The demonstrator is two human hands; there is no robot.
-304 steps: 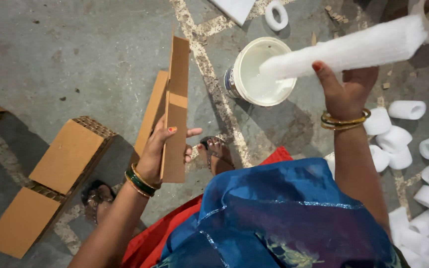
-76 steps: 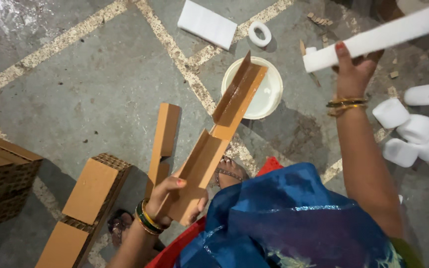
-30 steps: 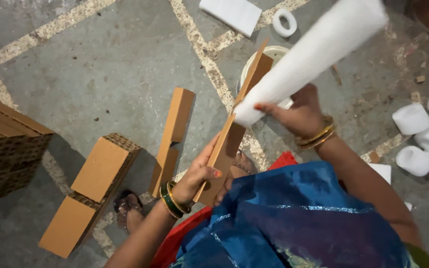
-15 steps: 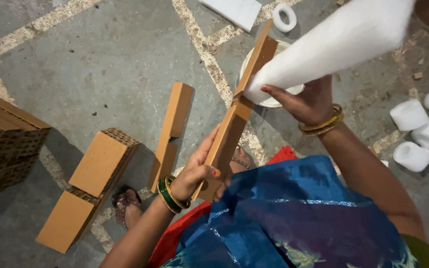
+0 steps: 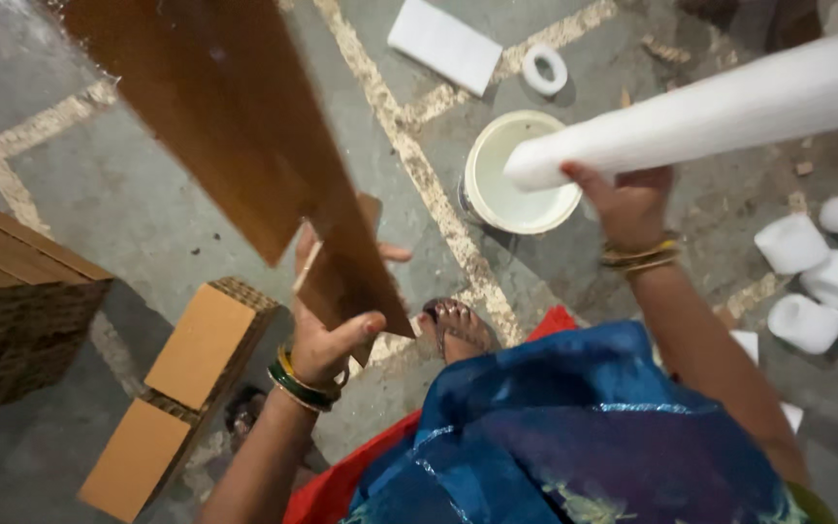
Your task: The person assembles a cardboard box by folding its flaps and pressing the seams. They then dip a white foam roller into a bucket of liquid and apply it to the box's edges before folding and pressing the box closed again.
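My left hand [image 5: 327, 335] grips the lower end of a long brown cardboard piece [image 5: 230, 136] that rises close to the camera and fills the upper left. My right hand [image 5: 628, 199] holds a long white foam roll [image 5: 720, 107] near its end, above and to the right of a white bucket [image 5: 516, 175] standing on the floor. Both wrists wear bangles. My blue and red clothing fills the bottom of the view, with my sandalled foot [image 5: 453, 325] showing below the cardboard.
Folded cardboard boxes [image 5: 186, 378] lie on the concrete floor at lower left, and a stack of corrugated board [image 5: 12, 301] sits at the left edge. Several short white foam rolls [image 5: 812, 281] lie at right. A white foam slab [image 5: 443, 44] and a tape ring [image 5: 545, 68] lie at the top.
The cardboard piece has swung up from near the bucket toward the camera. The foam roll has moved right, away from the cardboard, and now lies flatter.
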